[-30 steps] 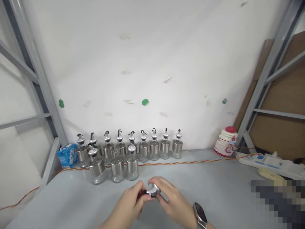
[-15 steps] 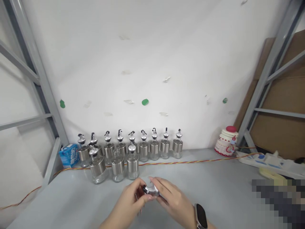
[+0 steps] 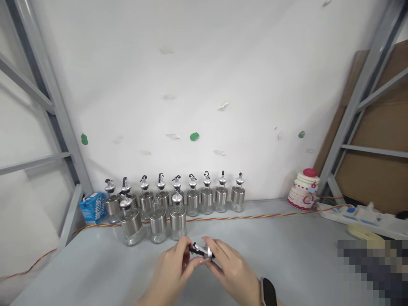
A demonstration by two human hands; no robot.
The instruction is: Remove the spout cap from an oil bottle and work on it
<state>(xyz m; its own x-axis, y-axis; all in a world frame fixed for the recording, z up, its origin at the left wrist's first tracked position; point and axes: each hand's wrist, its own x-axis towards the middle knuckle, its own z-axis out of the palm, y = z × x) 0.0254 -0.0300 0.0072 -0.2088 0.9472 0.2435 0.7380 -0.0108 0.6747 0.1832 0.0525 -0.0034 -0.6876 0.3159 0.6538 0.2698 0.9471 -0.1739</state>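
Between my two hands, low over the table, is a silver and black pour spout (image 3: 207, 251), the bottle-top kind with a flip lever. My left hand (image 3: 177, 263) pinches its black lever end with thumb and fingers. Round the silver base of the spout my right hand (image 3: 228, 261) is closed; a smartwatch is on that wrist. Just beyond my hands stands a bottle without a spout (image 3: 158, 223), glass with a steel band. On either side of it are a bottle with a spout (image 3: 177, 219) and another spouted bottle (image 3: 130, 223).
Along the wall stands a row of several spouted bottles (image 3: 207, 197). A blue box (image 3: 93, 208) is at the left, a white jar with a red lid (image 3: 302, 191) at the right. A red-yellow twisted cord (image 3: 251, 217) crosses the table. White plastic trays (image 3: 366, 216) lie far right.
The pour spout has turned in my hands, so its black lever now stands apart from the silver nozzle. My hands stay in nearly the same place.
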